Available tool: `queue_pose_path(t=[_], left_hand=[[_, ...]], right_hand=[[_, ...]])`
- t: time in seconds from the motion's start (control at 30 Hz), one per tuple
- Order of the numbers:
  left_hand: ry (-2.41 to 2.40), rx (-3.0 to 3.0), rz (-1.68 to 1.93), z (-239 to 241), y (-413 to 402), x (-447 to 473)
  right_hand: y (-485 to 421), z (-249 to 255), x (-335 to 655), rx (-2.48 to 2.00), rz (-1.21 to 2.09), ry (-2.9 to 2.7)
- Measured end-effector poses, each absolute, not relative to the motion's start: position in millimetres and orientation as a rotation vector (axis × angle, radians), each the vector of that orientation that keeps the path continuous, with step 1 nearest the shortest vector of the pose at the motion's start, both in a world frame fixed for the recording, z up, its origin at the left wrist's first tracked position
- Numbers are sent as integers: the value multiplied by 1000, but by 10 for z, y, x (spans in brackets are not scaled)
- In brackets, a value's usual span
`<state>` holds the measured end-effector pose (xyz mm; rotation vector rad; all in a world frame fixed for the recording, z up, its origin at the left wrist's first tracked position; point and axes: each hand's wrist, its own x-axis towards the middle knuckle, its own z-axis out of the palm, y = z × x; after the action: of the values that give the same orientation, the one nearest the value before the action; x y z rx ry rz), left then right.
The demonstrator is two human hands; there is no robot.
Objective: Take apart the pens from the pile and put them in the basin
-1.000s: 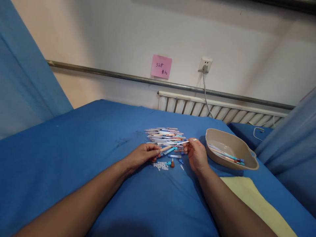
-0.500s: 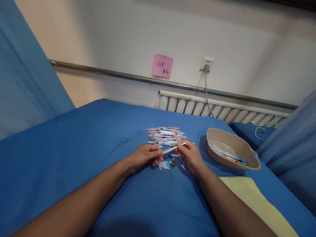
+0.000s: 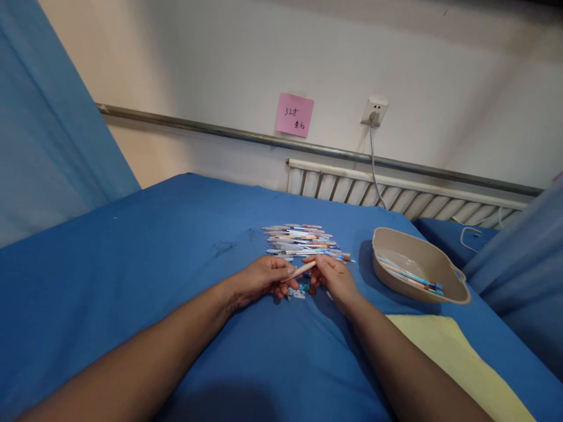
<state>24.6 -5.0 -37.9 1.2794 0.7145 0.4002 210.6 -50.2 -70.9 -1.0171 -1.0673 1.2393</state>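
Note:
Between my hands is a pale peach pen barrel, slanting up to the right. My left hand is closed around its lower end. The fingers of my right hand pinch its upper end. Just beyond the hands, pens in many colours lie side by side in a pile. Below the barrel, partly hidden by my fingers, are small white pieces, a teal piece and a brown piece.
On the right stands a beige basin with several pens in it. A yellow cloth lies in front of it on the blue sheet. Beyond the sheet are a radiator and a wall socket with a cord.
The thin white rod that stuck out of the barrel's right end no longer shows. My right hand has come in closer, onto the barrel's end. The view has shifted slightly.

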Motion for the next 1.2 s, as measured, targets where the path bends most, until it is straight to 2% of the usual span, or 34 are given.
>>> queue_pose_path(t=[0.13, 0.33, 0.5, 0.7, 0.9, 1.2], left_hand=[[773, 1472, 450, -350, 14, 191], [995, 2207, 511, -280, 34, 120], [937, 2568, 427, -319, -43, 202], [974, 2688, 432, -242, -53, 137], [906, 2694, 83, -13, -218, 22], [981, 2813, -50, -121, -296, 141]], right_hand=[[-463, -692, 2213, -898, 1178, -835], [-388, -663, 2464, -826, 1139, -468], [-416, -655, 2422, -820, 1215, -505], [-449, -660, 2344, -807, 1285, -593], [-444, -680, 2343, -848, 1320, -666], [-441, -727, 2272, -942, 1245, -784]])
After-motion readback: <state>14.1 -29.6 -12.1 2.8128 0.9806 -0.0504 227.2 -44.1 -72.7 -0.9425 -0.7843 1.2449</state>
